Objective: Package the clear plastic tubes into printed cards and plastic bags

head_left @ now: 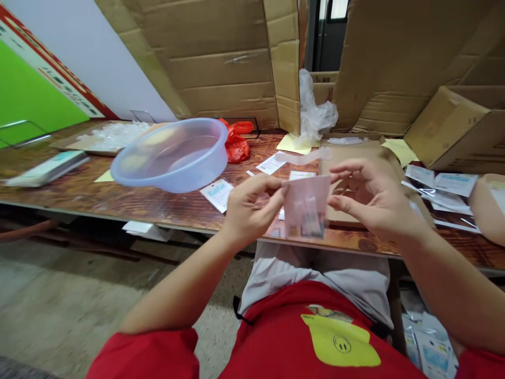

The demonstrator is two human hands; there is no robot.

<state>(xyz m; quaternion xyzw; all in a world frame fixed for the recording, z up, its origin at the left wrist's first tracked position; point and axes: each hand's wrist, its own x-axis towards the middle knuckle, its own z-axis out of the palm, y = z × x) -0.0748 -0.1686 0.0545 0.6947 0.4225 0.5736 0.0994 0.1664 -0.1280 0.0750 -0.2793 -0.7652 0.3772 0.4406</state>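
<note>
My left hand (254,208) pinches the upper left edge of a small clear plastic bag (306,206) between thumb and fingers. Small items that I cannot make out show through its lower part. My right hand (371,197) is just beside the bag's right edge, thumb and fingers apart and curved towards it. Behind the bag lie printed cards (272,163) and a whitish translucent strip (303,156). Another printed card (218,195) rests on the table left of the bag. A shallow cardboard tray (343,217) sits under and behind my right hand.
A translucent blue basin (173,179) stands left on the wooden table (185,208), with a red plastic bag (238,142) beside it. Stacked cards (47,167) lie far left. Packaged items (453,184) and a cardboard box (453,131) are at the right. Tall cardboard (221,63) borders the back.
</note>
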